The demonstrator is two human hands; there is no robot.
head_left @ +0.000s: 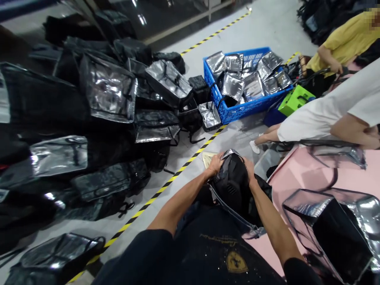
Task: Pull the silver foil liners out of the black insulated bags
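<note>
Both my hands hold one black bag with a silver foil lining [233,186] in front of my chest. My left hand [214,163] grips its top left edge with fingers closed. On the top right edge, my right hand [248,166] is closed over the fabric. A silver flap sticks up between the two hands. The bag hangs over the edge of a pink table [292,180].
A large heap of black and silver bags [97,114] fills the floor at left. A blue crate [237,113] of silver bags stands ahead. Two people work at right. An open black bag [335,231] lies on the table. Yellow-black tape [166,184] crosses the floor.
</note>
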